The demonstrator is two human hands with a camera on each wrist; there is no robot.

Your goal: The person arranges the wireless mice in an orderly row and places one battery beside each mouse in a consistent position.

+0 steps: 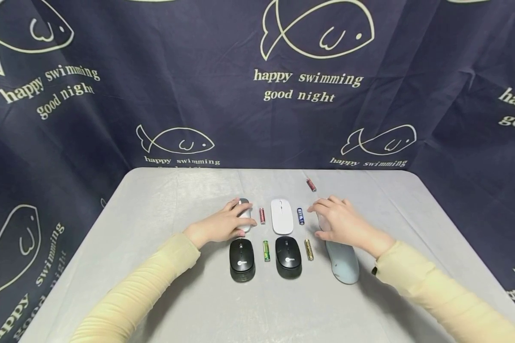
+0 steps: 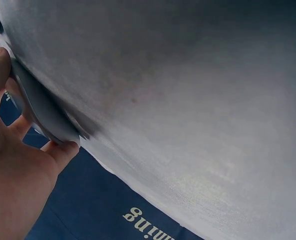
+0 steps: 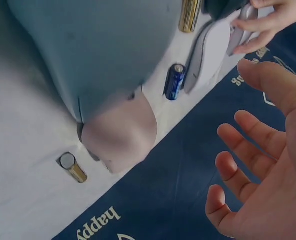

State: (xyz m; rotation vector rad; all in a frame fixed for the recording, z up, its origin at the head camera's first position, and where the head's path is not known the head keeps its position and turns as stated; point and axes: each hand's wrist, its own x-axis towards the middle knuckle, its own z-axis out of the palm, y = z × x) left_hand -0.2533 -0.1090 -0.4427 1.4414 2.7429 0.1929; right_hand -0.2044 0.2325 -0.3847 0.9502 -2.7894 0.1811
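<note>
At the back left of the table, my left hand point(image 1: 221, 223) grips a grey-and-white computer mouse point(image 1: 245, 229) by its edges, thumb at one side and fingers at the other. From the left wrist, its dark edge point(image 2: 44, 107) shows between thumb and fingers. My right hand point(image 1: 347, 227) is over a pale pink mouse point(image 3: 120, 132) at the right, fingers spread and loosely bent, nothing in them. Just in front of that mouse lies a light blue one point(image 1: 344, 265). Between the hands are a white mouse point(image 1: 282, 219), a blue battery point(image 1: 301, 216) and a red battery point(image 1: 262, 216).
Two black mice point(image 1: 242, 255) point(image 1: 288, 255) stand in the front row, with a green battery point(image 1: 266, 251) between them and a gold battery point(image 1: 309, 249) to their right. Another red battery point(image 1: 311, 185) lies farther back. Beside the pink mouse is a gold-ended battery point(image 3: 74, 168). Dark fish-print cloth point(image 1: 257, 119) hangs behind.
</note>
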